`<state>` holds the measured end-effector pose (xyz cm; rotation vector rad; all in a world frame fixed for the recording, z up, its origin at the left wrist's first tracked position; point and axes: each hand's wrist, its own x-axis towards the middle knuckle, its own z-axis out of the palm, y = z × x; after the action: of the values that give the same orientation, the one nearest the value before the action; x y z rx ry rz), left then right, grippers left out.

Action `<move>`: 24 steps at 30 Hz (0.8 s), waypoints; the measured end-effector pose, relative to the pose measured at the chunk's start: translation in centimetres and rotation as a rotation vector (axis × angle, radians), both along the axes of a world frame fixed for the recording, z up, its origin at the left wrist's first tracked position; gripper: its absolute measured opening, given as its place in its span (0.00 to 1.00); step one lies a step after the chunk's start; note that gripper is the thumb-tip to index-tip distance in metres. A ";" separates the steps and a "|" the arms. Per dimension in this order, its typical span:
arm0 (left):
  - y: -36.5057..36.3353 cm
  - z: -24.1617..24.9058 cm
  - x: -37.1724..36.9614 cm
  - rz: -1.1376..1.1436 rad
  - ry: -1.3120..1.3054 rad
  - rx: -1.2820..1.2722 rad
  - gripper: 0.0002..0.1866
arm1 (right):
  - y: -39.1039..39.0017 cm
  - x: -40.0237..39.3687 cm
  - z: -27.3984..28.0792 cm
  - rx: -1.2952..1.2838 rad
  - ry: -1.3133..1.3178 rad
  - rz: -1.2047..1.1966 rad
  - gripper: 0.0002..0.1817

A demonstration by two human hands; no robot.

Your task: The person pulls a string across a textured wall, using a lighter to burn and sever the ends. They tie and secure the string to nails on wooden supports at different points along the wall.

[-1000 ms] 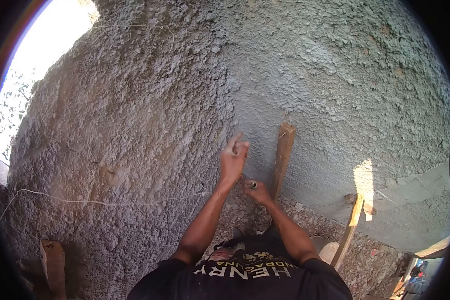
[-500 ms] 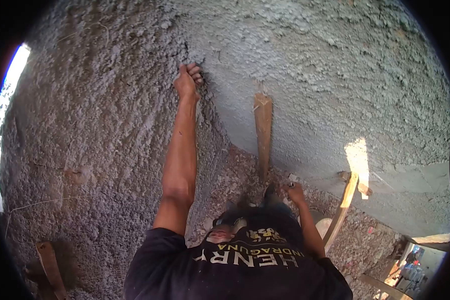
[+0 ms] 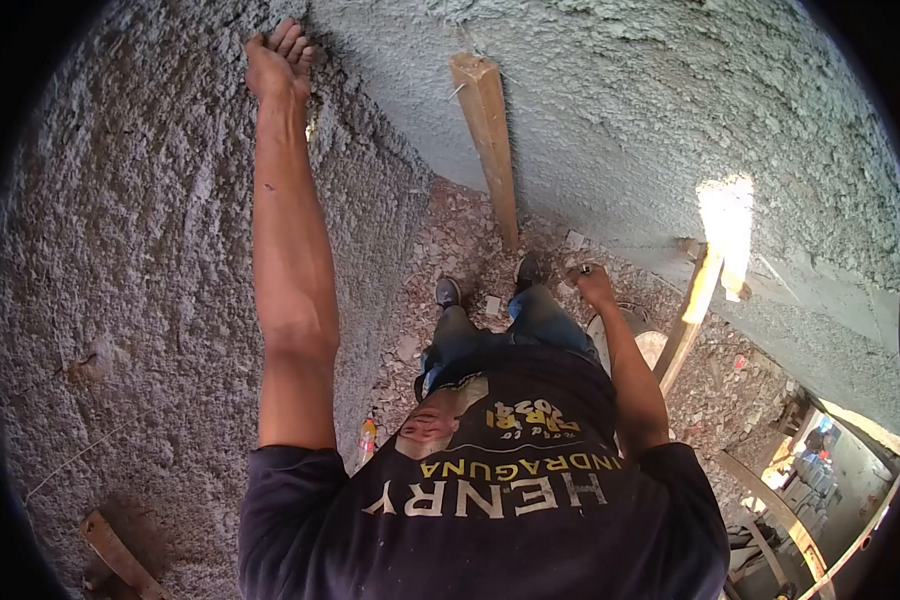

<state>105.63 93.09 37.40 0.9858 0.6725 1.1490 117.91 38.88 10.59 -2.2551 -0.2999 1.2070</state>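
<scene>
My left hand (image 3: 282, 62) is raised at the end of a stretched arm, against or close to the rough grey plastered wall (image 3: 150, 260), near the corner. Its fingers are curled in, and whatever they may hold is hidden. Low in front of my body, my right hand (image 3: 592, 284) is closed, with a small dark spot at its fingers that is too small to name. A wooden post (image 3: 488, 140) leans by the other rough wall (image 3: 650, 110), between the two hands.
Broken rubble (image 3: 450, 230) covers the ground around my shoes. A pale round container (image 3: 650, 346) and a slanted wooden plank (image 3: 692, 315) stand beside my right arm. A bottle (image 3: 367, 440) is at the left wall's foot. More boards (image 3: 785, 515) lie at lower right.
My left hand now appears higher and farther left in view. The view has tilted, so my legs, shoes and more rubble show. My right hand stays low and closed.
</scene>
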 end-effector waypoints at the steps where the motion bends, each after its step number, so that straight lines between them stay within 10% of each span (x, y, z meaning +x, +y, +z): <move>1: 0.2 0.3 0.0 -0.003 0.000 0.007 0.29 | -0.4 -0.4 -0.9 -0.065 -0.040 0.010 0.19; 10: 2.5 -0.3 0.4 -0.120 0.001 -0.030 0.27 | -9.0 -10.5 -11.6 -0.162 -0.003 -0.307 0.15; 11: 1.6 0.3 0.7 -0.040 0.047 -0.029 0.25 | -7.8 -12.7 -5.2 -0.052 0.059 -0.431 0.16; 18: 4.7 -0.3 1.7 -0.111 -0.097 -0.159 0.19 | -10.9 -25.1 -5.4 -0.201 -0.024 -0.679 0.20; 24: 5.7 -1.2 2.7 -0.111 -0.280 -0.214 0.13 | -13.7 -27.5 -4.2 0.060 -0.094 -1.500 0.27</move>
<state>108.33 98.80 36.17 0.6575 0.4973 1.0671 90.45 25.19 6.44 -1.6761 1.1157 0.2369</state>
